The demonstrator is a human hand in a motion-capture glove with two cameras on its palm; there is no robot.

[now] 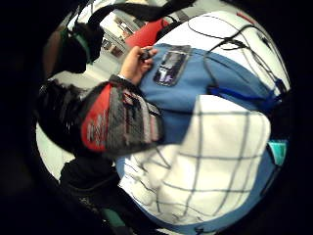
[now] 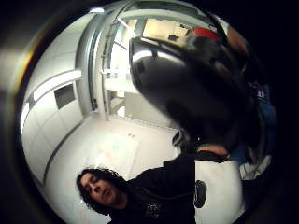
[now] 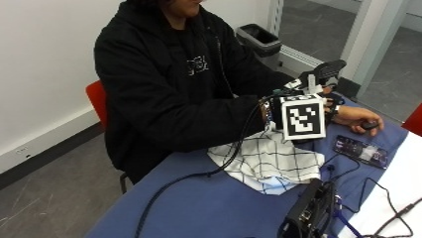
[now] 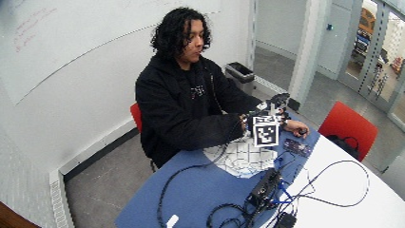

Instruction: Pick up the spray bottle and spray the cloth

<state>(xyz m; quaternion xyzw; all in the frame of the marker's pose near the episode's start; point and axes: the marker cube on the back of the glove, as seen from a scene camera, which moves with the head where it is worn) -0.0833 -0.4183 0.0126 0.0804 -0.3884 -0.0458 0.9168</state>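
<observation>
In the outside view my gloved right hand (image 3: 328, 101) grips the spray bottle, holding it up over the table. Its black trigger head (image 3: 326, 72) sticks out above the hand. The little finger side palm view shows the bottle's red, grey and black label (image 1: 117, 122) close against the palm. A white cloth with dark check lines (image 3: 270, 163) lies crumpled on the blue table cover (image 3: 198, 203), just below and in front of the hand. That cloth (image 1: 205, 166) also fills much of the little finger side view. A dark rounded shape (image 2: 196, 88) blocks part of the thumb side view.
The person's bare left hand (image 3: 356, 119) rests on the table past the bottle, holding a small black thing. A dark flat device (image 3: 359, 148) lies beside it. A black box (image 3: 310, 213) and several cables sit at the near edge. A bin (image 3: 260, 39) stands behind.
</observation>
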